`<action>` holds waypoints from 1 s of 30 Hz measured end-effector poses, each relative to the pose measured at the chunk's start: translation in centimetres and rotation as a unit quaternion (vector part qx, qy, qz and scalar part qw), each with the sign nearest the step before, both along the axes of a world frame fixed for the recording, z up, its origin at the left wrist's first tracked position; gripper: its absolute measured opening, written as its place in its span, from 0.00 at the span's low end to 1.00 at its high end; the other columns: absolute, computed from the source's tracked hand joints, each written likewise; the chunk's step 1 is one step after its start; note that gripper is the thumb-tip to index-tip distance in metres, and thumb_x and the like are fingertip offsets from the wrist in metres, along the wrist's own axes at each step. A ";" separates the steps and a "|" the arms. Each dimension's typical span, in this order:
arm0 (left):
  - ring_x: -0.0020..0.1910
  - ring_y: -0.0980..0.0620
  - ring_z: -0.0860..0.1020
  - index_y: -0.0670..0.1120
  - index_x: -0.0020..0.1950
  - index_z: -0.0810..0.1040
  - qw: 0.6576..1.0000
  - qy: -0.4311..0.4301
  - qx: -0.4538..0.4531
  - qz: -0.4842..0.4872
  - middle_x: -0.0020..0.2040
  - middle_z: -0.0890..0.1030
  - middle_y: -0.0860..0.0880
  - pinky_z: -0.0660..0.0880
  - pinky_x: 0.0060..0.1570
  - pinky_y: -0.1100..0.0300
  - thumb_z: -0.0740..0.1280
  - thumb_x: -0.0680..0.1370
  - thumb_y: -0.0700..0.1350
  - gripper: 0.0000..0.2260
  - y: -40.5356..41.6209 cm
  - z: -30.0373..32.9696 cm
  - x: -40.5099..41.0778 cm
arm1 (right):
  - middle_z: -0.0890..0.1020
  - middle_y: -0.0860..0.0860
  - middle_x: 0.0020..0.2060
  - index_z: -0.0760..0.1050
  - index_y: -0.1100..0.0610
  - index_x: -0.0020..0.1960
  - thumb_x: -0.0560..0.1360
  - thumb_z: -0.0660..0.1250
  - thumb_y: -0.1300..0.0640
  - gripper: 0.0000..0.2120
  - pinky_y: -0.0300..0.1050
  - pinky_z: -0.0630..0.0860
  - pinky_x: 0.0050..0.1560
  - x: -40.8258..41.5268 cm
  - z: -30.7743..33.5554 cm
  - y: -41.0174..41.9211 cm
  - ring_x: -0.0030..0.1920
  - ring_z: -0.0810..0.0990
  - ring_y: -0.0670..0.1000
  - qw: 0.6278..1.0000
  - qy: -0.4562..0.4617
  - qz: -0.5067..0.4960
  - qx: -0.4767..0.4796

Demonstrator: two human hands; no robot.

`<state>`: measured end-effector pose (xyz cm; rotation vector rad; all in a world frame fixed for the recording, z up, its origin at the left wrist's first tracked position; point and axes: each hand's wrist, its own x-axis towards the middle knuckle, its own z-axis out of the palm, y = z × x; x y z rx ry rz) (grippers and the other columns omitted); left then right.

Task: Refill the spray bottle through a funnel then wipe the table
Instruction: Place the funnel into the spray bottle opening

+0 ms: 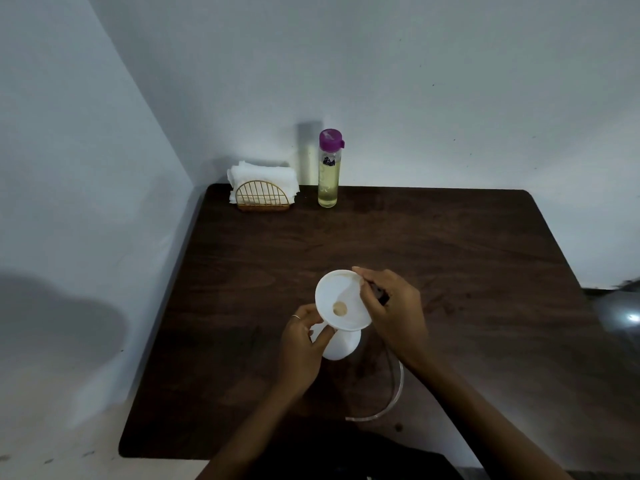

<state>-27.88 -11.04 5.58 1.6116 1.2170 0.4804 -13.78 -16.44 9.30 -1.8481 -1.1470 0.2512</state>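
Observation:
A white funnel [341,299] stands in the mouth of a white spray bottle [341,344] near the table's middle front. My left hand [301,344] grips the bottle's neck just under the funnel. At the funnel's right side, my right hand [394,313] holds a dark spray head [381,296], and its fingertips touch the funnel's far rim. A clear dip tube [398,386] curves down from that hand to the table. A tall clear refill bottle [329,174] with a purple cap and pale yellow liquid stands at the back edge.
A gold wire holder with white paper napkins [263,188] sits at the back left of the dark wooden table [467,271], beside the refill bottle. Walls close in behind and to the left. A shiny metal object [620,313] lies off the table's right edge.

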 end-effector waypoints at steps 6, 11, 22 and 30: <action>0.61 0.53 0.74 0.45 0.64 0.75 1.000 0.000 -0.012 -0.011 0.63 0.77 0.50 0.69 0.54 0.63 0.71 0.74 0.45 0.18 0.3 -0.3 -0.1 | 0.83 0.53 0.46 0.80 0.60 0.57 0.73 0.68 0.64 0.12 0.27 0.70 0.43 0.2 0.6 0.3 0.43 0.75 0.39 0.999 -0.035 0.010 0.000; 0.58 0.57 0.73 0.46 0.63 0.75 1.000 -0.005 -0.011 -0.015 0.61 0.77 0.51 0.70 0.54 0.63 0.71 0.74 0.45 0.18 0.4 -0.3 -0.3 | 0.83 0.51 0.44 0.80 0.60 0.56 0.73 0.67 0.63 0.12 0.27 0.70 0.41 0.3 0.8 0.2 0.40 0.75 0.38 0.999 -0.051 0.006 -0.004; 0.59 0.57 0.73 0.45 0.64 0.74 0.999 -0.007 0.004 -0.034 0.61 0.77 0.51 0.70 0.53 0.68 0.72 0.73 0.44 0.20 0.7 -0.7 -1.0 | 0.84 0.49 0.46 0.79 0.53 0.58 0.74 0.64 0.58 0.14 0.26 0.66 0.38 -0.2 -0.6 0.1 0.42 0.80 0.44 0.990 -0.116 0.028 -0.073; 0.61 0.51 0.75 0.60 0.56 0.69 0.997 -0.027 -0.033 -0.060 0.62 0.77 0.51 0.75 0.61 0.50 0.75 0.69 0.49 0.21 1.3 -1.0 -1.6 | 0.81 0.47 0.54 0.74 0.50 0.65 0.76 0.64 0.53 0.17 0.39 0.77 0.45 0.1 -1.2 0.2 0.50 0.79 0.44 0.991 -0.073 0.038 -0.104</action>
